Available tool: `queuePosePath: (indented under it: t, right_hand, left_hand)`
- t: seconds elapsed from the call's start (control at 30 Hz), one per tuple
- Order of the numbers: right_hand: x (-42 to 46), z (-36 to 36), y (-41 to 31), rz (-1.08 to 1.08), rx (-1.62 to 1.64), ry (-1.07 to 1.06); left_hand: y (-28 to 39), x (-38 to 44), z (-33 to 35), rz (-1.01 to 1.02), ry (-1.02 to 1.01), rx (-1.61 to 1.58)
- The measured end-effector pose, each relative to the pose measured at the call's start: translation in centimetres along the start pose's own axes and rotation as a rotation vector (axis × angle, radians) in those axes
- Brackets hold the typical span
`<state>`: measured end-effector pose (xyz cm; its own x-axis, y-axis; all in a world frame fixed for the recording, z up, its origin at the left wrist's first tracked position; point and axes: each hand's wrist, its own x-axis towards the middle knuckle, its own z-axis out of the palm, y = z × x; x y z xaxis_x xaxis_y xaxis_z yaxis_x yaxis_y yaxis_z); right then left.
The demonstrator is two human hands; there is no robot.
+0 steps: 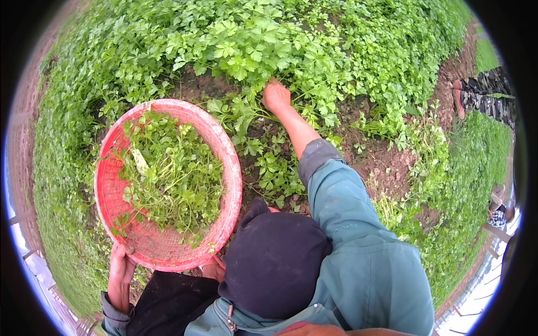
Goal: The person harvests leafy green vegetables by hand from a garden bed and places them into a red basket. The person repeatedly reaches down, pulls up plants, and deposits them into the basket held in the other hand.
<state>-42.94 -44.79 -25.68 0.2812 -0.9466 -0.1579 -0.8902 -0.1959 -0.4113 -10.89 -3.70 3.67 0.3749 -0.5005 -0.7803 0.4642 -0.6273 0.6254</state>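
A round red plastic basket (110, 180) tilts toward me at the left. Loose green celery-like sprigs (176, 176) lie inside it, with one pale wilted leaf (138, 161) among them. My left hand (122, 262) grips the basket's lower left rim. Out in front, my right hand (276, 96) is curled at the base of leafy plants (256, 46), bunched around their stems; the fingertips are partly hidden by foliage. Cut or fallen leafy stalks (241, 115) spread just left of that hand.
Brown soil (384, 164) shows between the plants at the right. Dense foliage (391, 54) covers the bed ahead. A person's camouflage-clad legs (487, 96) stand at the far right edge, and another person (499, 210) is lower down. My dark-covered knee (275, 264) is close in front.
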Motion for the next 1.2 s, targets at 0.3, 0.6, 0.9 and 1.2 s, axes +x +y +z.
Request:
queuePosePath:
  t: [0.3, 0.6, 0.9, 1.2]
  right_hand:
    - [-0.2, -3.4, 1.0, 0.272, 0.728, 0.331]
    - [-11.6, -14.5, -17.9, -0.794, 1.009, 0.115]
    - [-9.4, -14.3, -5.9, -0.047, 0.882, -0.143]
    - [-3.4, -0.9, -4.4, -0.293, 0.388, -0.198]
  left_hand:
    - [1.0, -0.7, 2.7, 0.003, 0.067, 0.027]
    - [1.6, -0.1, 4.9, -0.003, 0.097, 0.078]
    - [-0.5, -0.1, -0.5, 0.043, -0.006, 0.017]
    - [0.1, -0.2, 3.0, 0.022, 0.071, -0.02]
